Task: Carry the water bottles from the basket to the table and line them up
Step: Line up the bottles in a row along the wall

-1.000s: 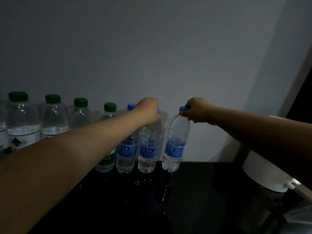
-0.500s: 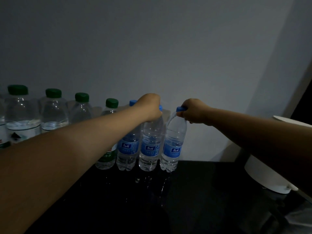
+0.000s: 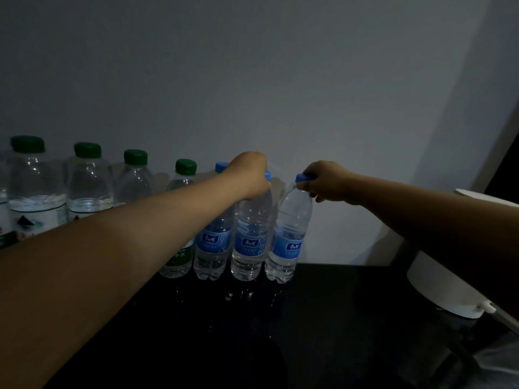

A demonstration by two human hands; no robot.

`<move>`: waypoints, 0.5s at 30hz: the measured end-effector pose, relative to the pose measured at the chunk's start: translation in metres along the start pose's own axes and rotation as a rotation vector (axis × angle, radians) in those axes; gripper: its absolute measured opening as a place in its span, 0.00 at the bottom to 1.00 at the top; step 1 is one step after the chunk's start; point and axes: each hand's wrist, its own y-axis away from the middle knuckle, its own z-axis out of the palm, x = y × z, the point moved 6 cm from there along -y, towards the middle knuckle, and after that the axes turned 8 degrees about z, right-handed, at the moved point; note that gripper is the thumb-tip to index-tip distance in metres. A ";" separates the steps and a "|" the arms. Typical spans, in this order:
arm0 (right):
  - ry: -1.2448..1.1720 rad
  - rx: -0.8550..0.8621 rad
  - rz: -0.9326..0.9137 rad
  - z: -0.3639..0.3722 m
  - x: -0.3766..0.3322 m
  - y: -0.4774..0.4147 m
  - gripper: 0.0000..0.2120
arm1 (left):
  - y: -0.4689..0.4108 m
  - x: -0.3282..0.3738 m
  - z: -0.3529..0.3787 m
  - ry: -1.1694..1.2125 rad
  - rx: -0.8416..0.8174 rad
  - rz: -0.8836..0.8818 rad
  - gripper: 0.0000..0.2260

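- Right hand (image 3: 327,182) pinches the blue cap of the end bottle (image 3: 289,234), with its fingers curled round the cap from the right.
- Left hand (image 3: 250,175) is curled over the top of the second bottle (image 3: 251,234) and hides nearly all of its blue cap.
- Both bottles are clear plastic holding water, each with a blue label round the lower half and a lobed base.
- End bottle is tilted, its cap leaning right, away from its neighbour, while the two bases sit just beside each other.
- Whether its base rests fully on the table (image 3: 337,318) cannot be told.
- Second bottle stands upright at the far edge of the dark, glossy table, directly under the left hand.
- Third bottle (image 3: 213,242), with the same blue cap and label, stands just left of the second, partly behind the left forearm.
- Green-capped bottles (image 3: 90,186) continue the row leftward along the grey wall (image 3: 252,80).
- White container (image 3: 438,287) sits at the right, well apart from the row.
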 end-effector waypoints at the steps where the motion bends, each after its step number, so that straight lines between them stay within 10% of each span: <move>1: -0.006 -0.004 0.003 -0.001 0.000 0.000 0.16 | 0.000 0.000 0.000 0.002 0.001 0.000 0.12; 15: 0.115 -0.140 0.176 -0.009 0.017 0.009 0.19 | 0.002 0.002 0.000 -0.013 -0.021 -0.021 0.12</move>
